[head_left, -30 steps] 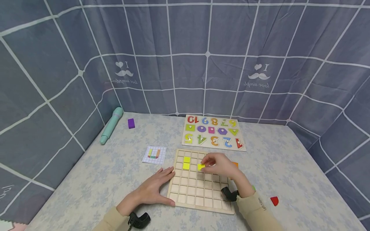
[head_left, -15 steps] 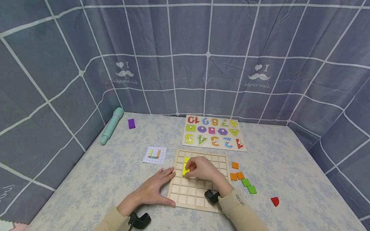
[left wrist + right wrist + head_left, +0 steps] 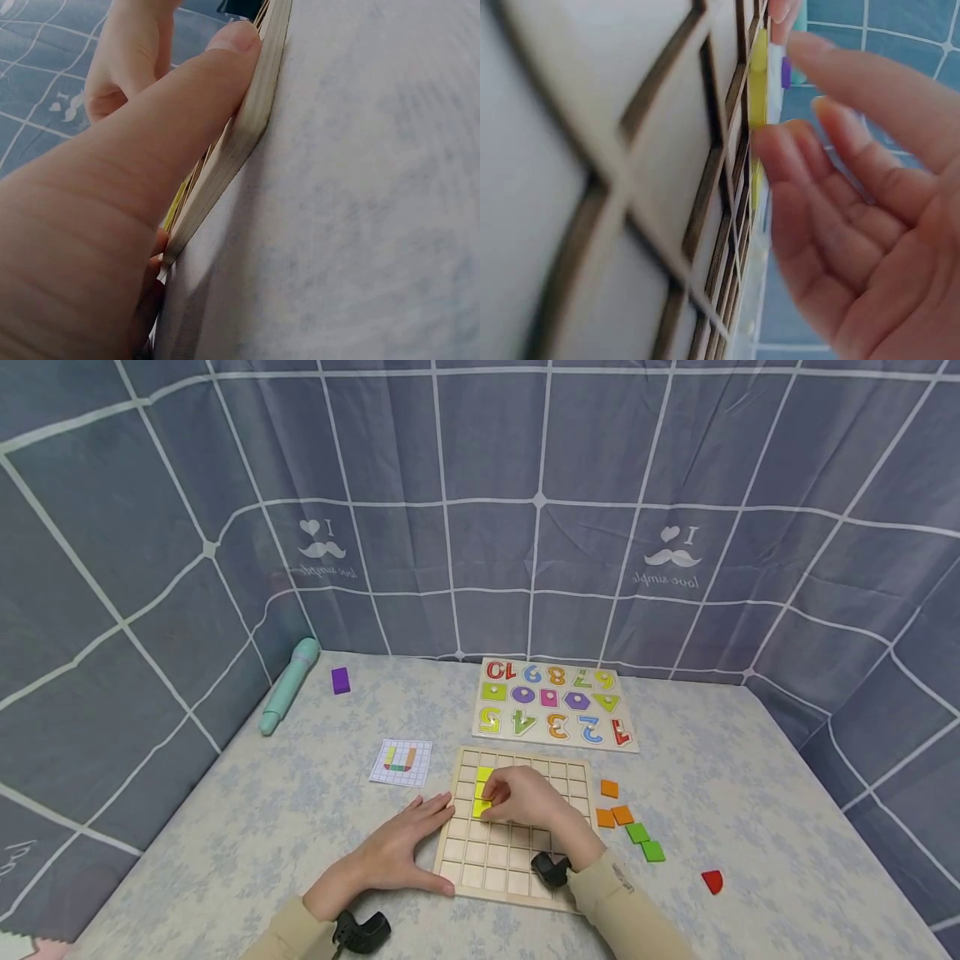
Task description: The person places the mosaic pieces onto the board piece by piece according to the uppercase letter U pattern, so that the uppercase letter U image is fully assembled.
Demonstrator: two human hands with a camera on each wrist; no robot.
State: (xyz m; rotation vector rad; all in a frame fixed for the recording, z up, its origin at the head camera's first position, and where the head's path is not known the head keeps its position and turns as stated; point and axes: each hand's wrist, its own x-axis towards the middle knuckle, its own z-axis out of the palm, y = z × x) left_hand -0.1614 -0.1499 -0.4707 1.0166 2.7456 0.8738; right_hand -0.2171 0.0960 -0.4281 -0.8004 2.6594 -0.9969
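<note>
Along the left edge of the wooden grid board (image 3: 495, 881), my left hand (image 3: 401, 847) rests with its fingers spread. Its thumb lies against the board's near corner, seen also in the left wrist view. My right hand (image 3: 528, 797) is over the board, fingers bent, at the lowest yellow square tile (image 3: 480, 810) of a column of three. In the right wrist view, a fingertip touches the yellow tile (image 3: 758, 94), while the thumb (image 3: 814, 52) stands a little off it. The tile sits in the grid; the right hand partly covers the column.
Orange tiles (image 3: 610, 788) and green tiles (image 3: 654, 851) lie right of the board, with a red quarter-round piece (image 3: 712, 882) farther off. A pattern card (image 3: 401, 762) is at left. Behind stand a number puzzle (image 3: 555, 703), purple block (image 3: 341, 680) and teal stick (image 3: 289, 687).
My right hand has carried a yellow tile leftward across the board to below the other two. Its thumb now stands off the tile. The left hand has stayed put.
</note>
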